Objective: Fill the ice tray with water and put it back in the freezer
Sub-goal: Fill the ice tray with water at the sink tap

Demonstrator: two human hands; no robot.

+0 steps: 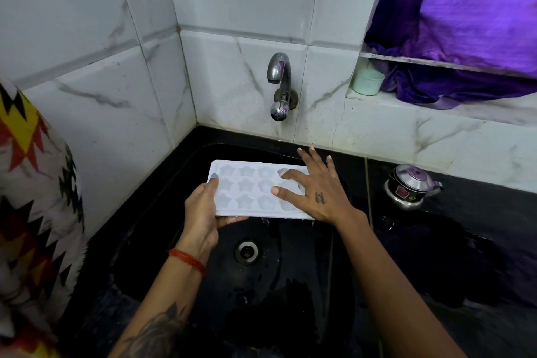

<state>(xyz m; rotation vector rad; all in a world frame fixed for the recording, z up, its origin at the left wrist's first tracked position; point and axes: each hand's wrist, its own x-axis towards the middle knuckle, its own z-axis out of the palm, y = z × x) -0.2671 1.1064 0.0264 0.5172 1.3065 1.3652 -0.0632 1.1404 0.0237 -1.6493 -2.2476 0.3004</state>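
Observation:
A pale white ice tray (250, 189) with star-shaped and round cells is held level over the black sink (162, 212). My left hand (203, 212) grips its near-left corner, thumb on top and fingers underneath. My right hand (316, 187) lies flat with fingers spread on the tray's right end, covering several cells. The chrome tap (280, 81) juts from the tiled wall above and behind the tray; no water runs from it. The freezer is not in view.
The sink drain (247, 251) lies below the tray. A small steel-lidded pot (408, 186) stands on the black counter to the right. A mint-green cup (367, 81) and purple cloth (465, 23) sit on the window ledge. A patterned cloth (32, 197) hangs at left.

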